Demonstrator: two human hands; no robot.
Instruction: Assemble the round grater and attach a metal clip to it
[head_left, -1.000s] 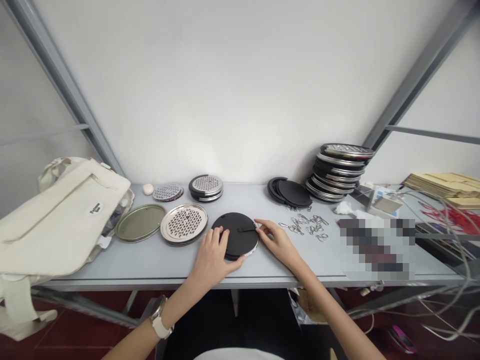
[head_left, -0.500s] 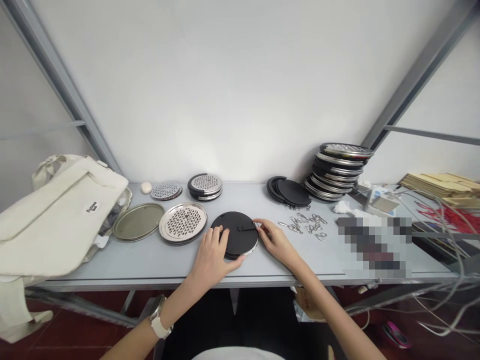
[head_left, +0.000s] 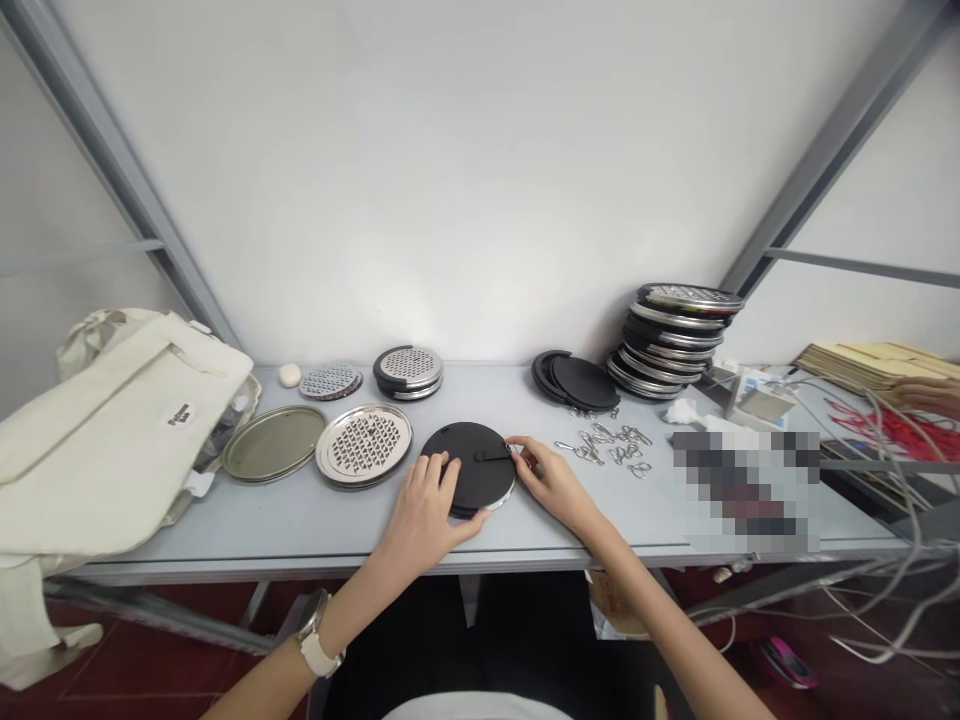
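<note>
A round black disc (head_left: pixel 474 462) lies flat on the grey table (head_left: pixel 315 525) in front of me. My left hand (head_left: pixel 425 510) rests on the disc's near left edge, fingers spread flat over it. My right hand (head_left: pixel 550 480) is at the disc's right rim, thumb and fingers pinched on a small metal clip at the end of a short slot. A loose pile of metal clips (head_left: pixel 611 446) lies just right of that hand.
Left of the disc sit a perforated steel plate (head_left: pixel 364 445), a plain metal lid (head_left: pixel 274 442), smaller perforated discs (head_left: pixel 409 370) and a cream canvas bag (head_left: pixel 112 420). Black discs (head_left: pixel 576 381) and a tall stack (head_left: pixel 675 340) stand at back right. Cables and another person's hand (head_left: pixel 930 397) are far right.
Both hands stay on the black disc; only the camera view shifts slightly. Another person's hand has come into view at the far right edge.
</note>
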